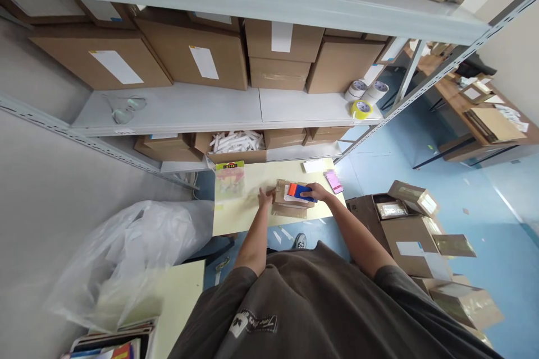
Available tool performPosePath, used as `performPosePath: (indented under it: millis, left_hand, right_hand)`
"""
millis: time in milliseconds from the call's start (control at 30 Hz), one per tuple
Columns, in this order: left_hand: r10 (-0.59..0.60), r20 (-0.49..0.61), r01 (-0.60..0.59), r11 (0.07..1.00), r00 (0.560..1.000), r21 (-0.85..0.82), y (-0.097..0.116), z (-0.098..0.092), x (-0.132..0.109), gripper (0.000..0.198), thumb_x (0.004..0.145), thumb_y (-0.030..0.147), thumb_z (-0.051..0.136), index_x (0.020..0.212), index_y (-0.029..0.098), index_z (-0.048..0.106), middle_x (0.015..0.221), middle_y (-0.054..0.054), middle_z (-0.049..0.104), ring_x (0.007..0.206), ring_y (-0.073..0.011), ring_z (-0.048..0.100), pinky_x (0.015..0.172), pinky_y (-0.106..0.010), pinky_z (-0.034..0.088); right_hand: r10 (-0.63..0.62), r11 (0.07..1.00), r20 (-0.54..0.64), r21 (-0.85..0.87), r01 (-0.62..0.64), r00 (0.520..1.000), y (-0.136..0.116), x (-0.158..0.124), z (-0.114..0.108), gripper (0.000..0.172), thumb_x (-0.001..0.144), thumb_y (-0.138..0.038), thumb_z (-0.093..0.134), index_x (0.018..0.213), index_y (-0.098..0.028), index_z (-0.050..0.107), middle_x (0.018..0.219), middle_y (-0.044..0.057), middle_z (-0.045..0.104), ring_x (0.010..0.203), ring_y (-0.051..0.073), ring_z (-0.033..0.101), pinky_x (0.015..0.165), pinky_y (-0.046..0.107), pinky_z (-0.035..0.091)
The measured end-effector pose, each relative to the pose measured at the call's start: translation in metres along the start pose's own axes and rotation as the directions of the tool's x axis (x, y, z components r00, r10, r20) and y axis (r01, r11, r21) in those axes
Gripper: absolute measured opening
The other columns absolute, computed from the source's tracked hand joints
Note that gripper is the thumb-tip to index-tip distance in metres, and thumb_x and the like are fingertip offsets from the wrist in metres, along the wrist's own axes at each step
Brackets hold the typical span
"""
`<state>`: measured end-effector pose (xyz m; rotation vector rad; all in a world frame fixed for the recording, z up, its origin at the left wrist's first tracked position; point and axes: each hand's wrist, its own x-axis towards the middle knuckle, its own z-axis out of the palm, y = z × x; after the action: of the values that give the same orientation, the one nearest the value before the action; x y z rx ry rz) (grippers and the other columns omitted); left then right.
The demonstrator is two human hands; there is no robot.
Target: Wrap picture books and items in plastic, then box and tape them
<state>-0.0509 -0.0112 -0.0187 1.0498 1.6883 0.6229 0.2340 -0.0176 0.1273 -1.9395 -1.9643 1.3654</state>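
Observation:
A small brown cardboard box (290,211) lies on the pale yellow table, with clear tape and a white label on top. At its left side, my left hand (265,197) grips the edge, the fingertips partly hidden. My right hand (316,192) is closed around a blue and orange hand tool (298,190), whose orange end rests on or just above the label. From this height I cannot tell the tool's exact kind. A pink phone (333,181) lies right of my right hand. To the left is a green and red printed packet (229,180).
Shelving (189,104) rises ahead with cardboard boxes, tape rolls (361,109) and glasses (126,109). An open box of white rolled pieces (238,142) sits low. Opened cartons (410,235) pile up on the right, and a clear plastic bag (147,241) bulges on the left.

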Motion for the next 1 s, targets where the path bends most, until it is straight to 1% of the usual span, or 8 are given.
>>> performPosePath:
  millis: [100, 167, 267, 433, 567, 767, 867, 1000]
  left_hand:
    - [0.137, 0.052, -0.143, 0.980, 0.989, 0.141, 0.016, -0.016, 0.003, 0.072, 0.084, 0.028, 0.081, 0.153, 0.021, 0.061, 0.162, -0.017, 0.055, 0.146, -0.0339, 0.057, 0.119, -0.039, 0.048]
    - [0.264, 0.284, -0.318, 0.934, 0.922, 0.162, 0.030, -0.023, 0.006, 0.075, 0.076, 0.023, 0.086, 0.149, 0.026, 0.067, 0.169, -0.012, 0.048, 0.149, -0.0337, 0.054, 0.122, -0.037, 0.046]
    - [0.260, 0.517, -0.430, 0.870, 0.816, 0.241, 0.047, -0.026, 0.011, 0.096, 0.060, 0.023, 0.097, 0.150, 0.030, 0.067, 0.170, -0.012, 0.045, 0.153, -0.0375, 0.050, 0.123, -0.038, 0.043]
    - [0.161, 0.524, -0.424, 0.797, 0.836, 0.431, 0.060, -0.024, 0.015, 0.113, 0.051, 0.028, 0.104, 0.156, 0.032, 0.062, 0.152, -0.014, 0.059, 0.137, -0.0400, 0.062, 0.115, -0.041, 0.049]
    - [0.132, 0.556, -0.460, 0.730, 0.820, 0.505, 0.067, -0.026, 0.014, 0.112, 0.059, 0.031, 0.101, 0.161, 0.031, 0.056, 0.129, -0.009, 0.067, 0.118, -0.0343, 0.070, 0.106, -0.038, 0.053]
    - [0.072, 0.578, -0.475, 0.655, 0.813, 0.588, 0.073, -0.026, 0.008, 0.110, 0.073, 0.035, 0.094, 0.170, 0.034, 0.041, 0.131, -0.009, 0.067, 0.121, -0.0328, 0.069, 0.106, -0.038, 0.052]
    - [0.063, 0.580, -0.478, 0.642, 0.812, 0.600, 0.072, -0.025, 0.006, 0.111, 0.075, 0.035, 0.093, 0.171, 0.036, 0.038, 0.134, -0.009, 0.067, 0.124, -0.0335, 0.068, 0.107, -0.037, 0.051]
    - [0.084, 0.556, -0.459, 0.672, 0.827, 0.581, 0.068, -0.022, 0.005, 0.110, 0.074, 0.034, 0.094, 0.171, 0.034, 0.041, 0.143, -0.011, 0.066, 0.131, -0.0356, 0.066, 0.109, -0.037, 0.050]
  right_hand:
    - [-0.008, 1.000, 0.000, 0.004, 0.008, 1.000, 0.001, 0.002, 0.000, 0.047, 0.078, -0.066, 0.082, 0.089, -0.020, 0.079, 0.085, 0.005, 0.078, 0.075, 0.021, 0.068, 0.067, 0.028, 0.048]
    - [-0.011, 1.000, -0.002, 0.006, 0.011, 1.000, 0.000, 0.004, 0.000, 0.046, 0.077, -0.065, 0.082, 0.088, -0.020, 0.079, 0.082, 0.004, 0.077, 0.074, 0.021, 0.068, 0.066, 0.028, 0.048]
    - [-0.010, 1.000, 0.019, 0.001, 0.010, 1.000, -0.004, 0.006, -0.002, 0.045, 0.077, -0.064, 0.082, 0.083, -0.020, 0.077, 0.080, 0.004, 0.076, 0.073, 0.021, 0.067, 0.065, 0.028, 0.046]
    - [0.013, 0.999, 0.018, -0.043, -0.013, 1.000, -0.008, 0.005, -0.005, 0.047, 0.078, -0.066, 0.083, 0.084, -0.019, 0.079, 0.083, 0.008, 0.078, 0.074, 0.022, 0.068, 0.065, 0.029, 0.045]
    - [0.040, 0.988, 0.021, -0.152, -0.037, 0.999, -0.009, 0.003, -0.003, 0.051, 0.084, -0.067, 0.079, 0.097, -0.018, 0.081, 0.095, 0.011, 0.081, 0.079, 0.023, 0.071, 0.065, 0.028, 0.045]
    - [0.091, 0.959, 0.039, -0.273, -0.077, 0.995, -0.012, 0.002, 0.000, 0.057, 0.089, -0.072, 0.073, 0.107, -0.018, 0.082, 0.103, 0.012, 0.082, 0.087, 0.025, 0.075, 0.068, 0.027, 0.045]
    - [0.138, 0.949, 0.013, -0.287, -0.129, 0.990, 0.013, -0.010, -0.013, 0.057, 0.089, -0.071, 0.074, 0.104, -0.017, 0.082, 0.101, 0.014, 0.082, 0.090, 0.027, 0.075, 0.069, 0.028, 0.046]
    - [0.280, 0.923, -0.066, -0.256, -0.287, 0.958, 0.085, -0.046, -0.048, 0.048, 0.087, -0.060, 0.083, 0.099, -0.014, 0.081, 0.098, 0.015, 0.080, 0.087, 0.026, 0.074, 0.069, 0.029, 0.049]
